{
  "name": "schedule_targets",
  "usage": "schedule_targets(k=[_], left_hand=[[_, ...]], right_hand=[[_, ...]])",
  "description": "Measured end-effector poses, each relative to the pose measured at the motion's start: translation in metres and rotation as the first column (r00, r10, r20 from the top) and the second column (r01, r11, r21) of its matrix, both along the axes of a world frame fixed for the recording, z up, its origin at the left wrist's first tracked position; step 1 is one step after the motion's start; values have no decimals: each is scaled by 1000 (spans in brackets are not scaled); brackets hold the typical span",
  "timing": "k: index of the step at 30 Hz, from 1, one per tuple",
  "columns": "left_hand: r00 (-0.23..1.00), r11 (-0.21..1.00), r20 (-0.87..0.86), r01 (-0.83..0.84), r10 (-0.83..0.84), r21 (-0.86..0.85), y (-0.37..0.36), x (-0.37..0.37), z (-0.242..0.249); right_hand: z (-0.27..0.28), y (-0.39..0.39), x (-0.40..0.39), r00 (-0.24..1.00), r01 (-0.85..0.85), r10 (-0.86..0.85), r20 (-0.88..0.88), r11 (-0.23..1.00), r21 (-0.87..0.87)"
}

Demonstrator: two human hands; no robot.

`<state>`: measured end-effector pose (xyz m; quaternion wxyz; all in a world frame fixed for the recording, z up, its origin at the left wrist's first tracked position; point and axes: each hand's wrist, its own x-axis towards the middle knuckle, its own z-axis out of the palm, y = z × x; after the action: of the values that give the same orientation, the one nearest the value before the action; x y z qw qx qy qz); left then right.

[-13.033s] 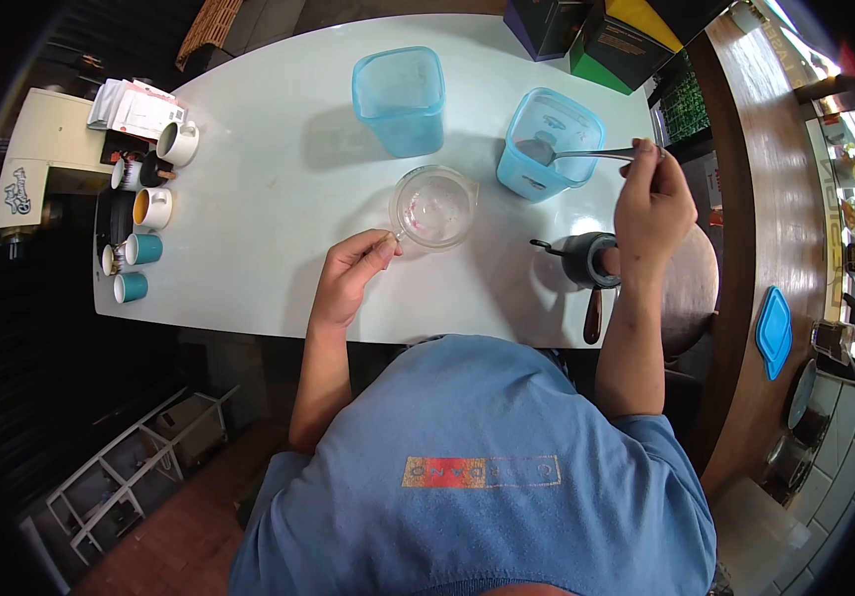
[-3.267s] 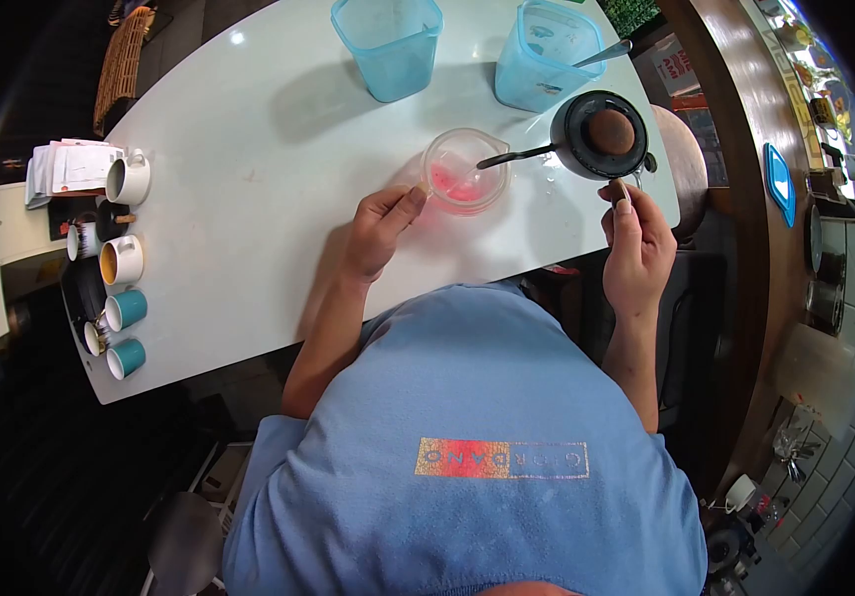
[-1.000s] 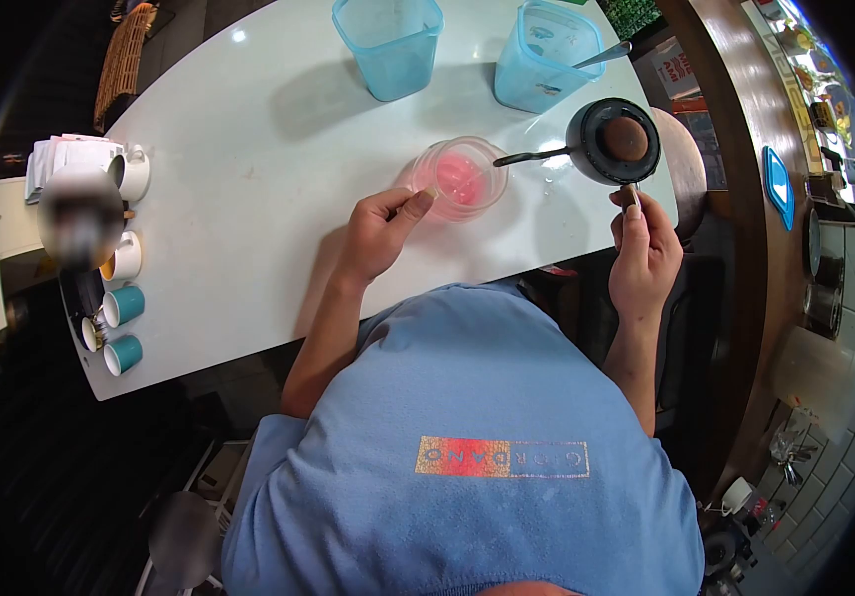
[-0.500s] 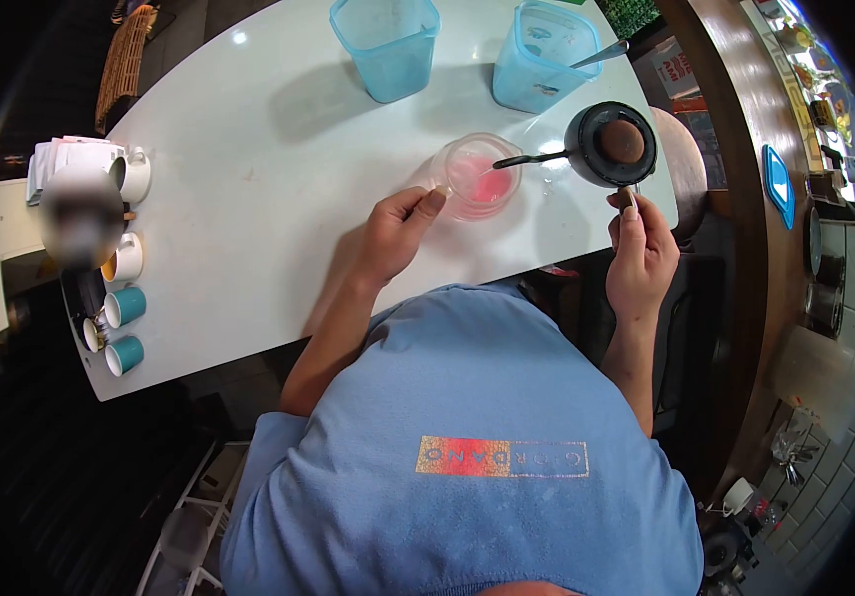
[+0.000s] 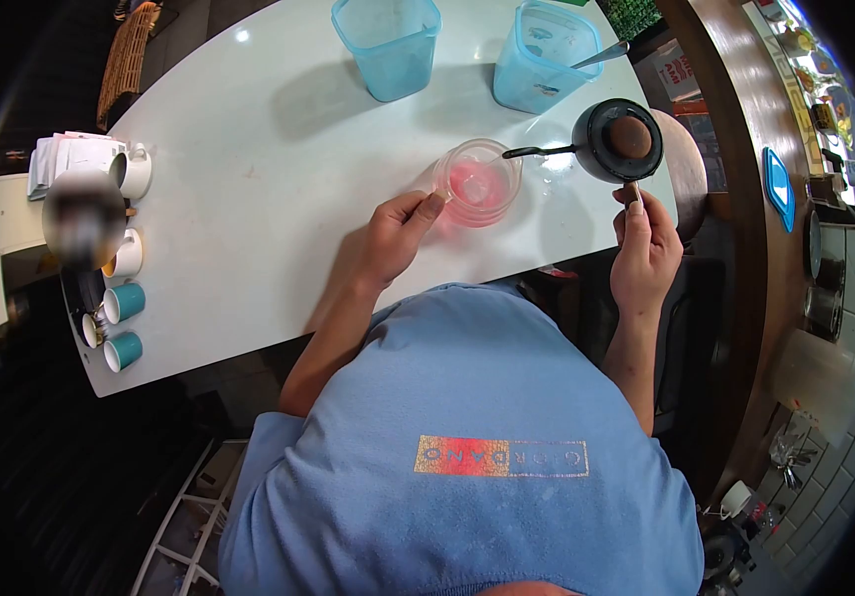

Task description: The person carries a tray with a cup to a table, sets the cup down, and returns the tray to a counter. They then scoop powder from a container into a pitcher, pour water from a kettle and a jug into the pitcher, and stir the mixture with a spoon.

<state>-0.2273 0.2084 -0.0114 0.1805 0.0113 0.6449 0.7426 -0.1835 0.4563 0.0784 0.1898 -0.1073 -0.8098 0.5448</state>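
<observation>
Between thumb and fingers, my left hand [image 5: 398,233] grips the edge or handle of a clear glass jug [image 5: 492,204] with pink liquid in it. My right hand [image 5: 644,248] is closed on the handle of a small black kettle [image 5: 596,149] with a brown knob on its lid. From the kettle a thin curved spout [image 5: 539,151] reaches left, its tip over the jug's right rim. No stream of water can be made out at the tip.
Two light-blue plastic containers [image 5: 388,60] [image 5: 537,74] stand at the table's far side, the right one with a metal utensil [image 5: 601,55]. White mugs [image 5: 136,174] and teal cups [image 5: 125,303] line the left edge of the white table [image 5: 229,209].
The kettle and my right hand have shifted slightly right, and the spout tip has moved from over the jug's middle toward its right rim. A thin stream seen earlier no longer shows.
</observation>
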Motion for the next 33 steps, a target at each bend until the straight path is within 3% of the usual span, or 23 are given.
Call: schedule_targets(k=[5, 13, 19, 22, 33], left_hand=[[1000, 1000, -25, 2, -1, 28, -4, -4, -12], [997, 997, -20, -69, 69, 22, -3, -3, -10], [997, 997, -4, -72, 72, 30, -5, -3, -11], [997, 997, -19, -78, 79, 24, -3, -4, -11], [996, 994, -71, -61, 55, -94, -1, -9, -5]], right_hand=[[-6, 2, 0, 1000, -18, 19, 5, 995, -99], [-35, 14, -6, 998, 52, -33, 53, 909, -414], [-67, 28, -10, 997, 59, -25, 73, 864, -501], [-76, 25, -14, 987, 158, -123, 107, 882, -444], [-93, 36, -16, 982, 146, -77, 173, 889, -433]])
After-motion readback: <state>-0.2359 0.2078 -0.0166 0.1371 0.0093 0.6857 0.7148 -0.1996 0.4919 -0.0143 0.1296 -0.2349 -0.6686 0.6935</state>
